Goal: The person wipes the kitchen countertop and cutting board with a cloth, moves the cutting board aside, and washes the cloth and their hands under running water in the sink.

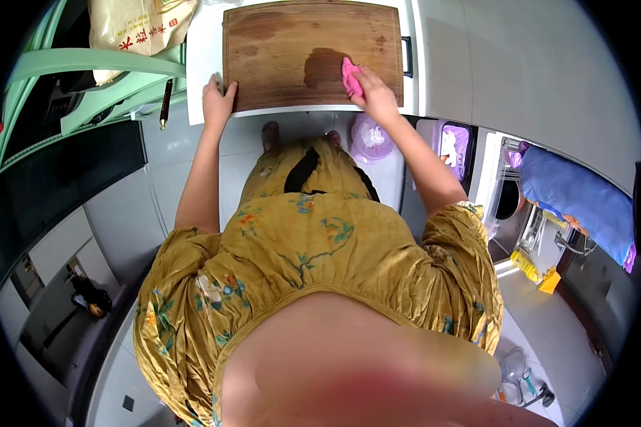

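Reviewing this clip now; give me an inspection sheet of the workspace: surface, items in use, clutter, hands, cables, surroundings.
Surface: white counter bearing a wooden cutting board, which has a dark patch, possibly damp.
Job's things: the board, and a pink cloth bunched on it beside the patch.
Clutter: a printed bag by the green rack, left of the counter.
Left hand: spread, at the board's near left corner.
Right hand: gripping the cloth.
Cables: nothing seen.
Surroundings: purple bin on the floor below the counter's near edge; blue fabric far right.
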The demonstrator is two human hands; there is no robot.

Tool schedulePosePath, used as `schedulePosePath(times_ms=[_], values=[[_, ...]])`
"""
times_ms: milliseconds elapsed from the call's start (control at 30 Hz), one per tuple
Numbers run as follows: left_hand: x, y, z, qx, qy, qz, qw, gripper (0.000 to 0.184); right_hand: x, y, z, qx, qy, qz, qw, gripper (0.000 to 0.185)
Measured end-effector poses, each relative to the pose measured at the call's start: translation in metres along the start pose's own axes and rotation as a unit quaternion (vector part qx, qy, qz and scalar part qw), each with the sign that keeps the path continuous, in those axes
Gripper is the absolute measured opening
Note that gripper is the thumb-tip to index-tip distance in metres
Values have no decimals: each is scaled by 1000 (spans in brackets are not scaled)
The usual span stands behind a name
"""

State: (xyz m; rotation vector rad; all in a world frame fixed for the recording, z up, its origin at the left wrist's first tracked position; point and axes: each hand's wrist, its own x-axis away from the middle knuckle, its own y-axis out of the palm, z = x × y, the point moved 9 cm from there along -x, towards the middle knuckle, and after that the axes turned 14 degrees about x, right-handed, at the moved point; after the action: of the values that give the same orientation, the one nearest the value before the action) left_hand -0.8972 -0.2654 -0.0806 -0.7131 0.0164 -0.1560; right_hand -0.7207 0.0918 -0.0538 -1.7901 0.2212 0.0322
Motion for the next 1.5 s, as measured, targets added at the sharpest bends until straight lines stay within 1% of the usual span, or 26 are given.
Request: schedulePosePath(times_ms=[67,133,167,200,267,300,367,400,433,467,500,533,567,600,633,667,700,767,867,967,1067,1133,1267,1333,1467,1500], values=[[-4,16,-5,91,-53,-141,984,47,-19,-1,20,12,77,3,997,52],[-8,13,-16,117,-42,-81,989,38,-29,-32,45,29,235,153,959,44],[-15,22,-41,138,-70,-75,985,37,-27,-28,45,88,275,223,931,38],[-19,28,-66,157,-99,-68,980,37,-24,-10,44,59,304,235,921,37],[-24,37,-74,198,-106,-147,963,38,-40,31,-12,-86,331,42,939,38],[-24,38,-76,249,-119,-151,949,34,-39,54,-58,-209,296,63,930,38],[-21,45,-84,328,-146,-185,915,32,-37,62,-177,-115,6,-2,993,40],[-18,45,-86,364,-160,-201,895,31,-25,65,-237,-94,-136,-15,986,42],[-11,33,-70,367,-181,-202,890,28,-7,67,-262,-82,-219,-12,972,41],[-9,30,-70,331,-163,-214,905,28,-7,43,-270,-129,-225,16,966,32],[-7,28,-69,294,-145,-227,917,28,-20,50,-241,-402,-57,-114,906,25],[-3,28,-68,259,-129,-238,927,28,-17,61,-218,-626,119,-231,736,19],[3,25,-62,258,-127,-241,927,27,-19,38,-162,-493,134,-103,854,20],[8,22,-61,252,-115,-234,932,27,-13,10,-105,-257,198,17,946,22],[10,20,-58,247,-103,-227,937,26,2,-17,-54,-60,295,97,949,24],[9,19,-56,244,-89,-217,941,25,16,-28,-11,-77,387,102,913,24],[8,21,-57,241,-97,-218,941,26,45,-23,40,0,451,125,884,30],[6,25,-63,236,-115,-217,940,27,81,2,107,-4,516,130,847,40],[4,22,-72,259,-158,-175,937,27,79,5,109,31,526,144,838,43],[4,1,-67,212,-116,-126,962,27,85,0,95,15,543,81,835,47],[8,-31,-75,260,-174,-140,939,31,98,-7,49,33,538,55,841,39],[12,-46,-106,153,-156,-172,960,31,110,-8,20,-2,522,70,850,37],[59,-68,-187,239,-250,-165,924,30,119,4,-6,-27,487,-47,872,35],[78,-83,-183,252,-283,-156,912,38,102,1,-21,47,440,-150,884,39],[83,-75,-181,171,-310,-160,921,54,1,-26,-91,26,286,-8,958,43],[87,-67,-169,225,-326,-161,904,64,-34,-37,-127,-18,224,66,972,48]])
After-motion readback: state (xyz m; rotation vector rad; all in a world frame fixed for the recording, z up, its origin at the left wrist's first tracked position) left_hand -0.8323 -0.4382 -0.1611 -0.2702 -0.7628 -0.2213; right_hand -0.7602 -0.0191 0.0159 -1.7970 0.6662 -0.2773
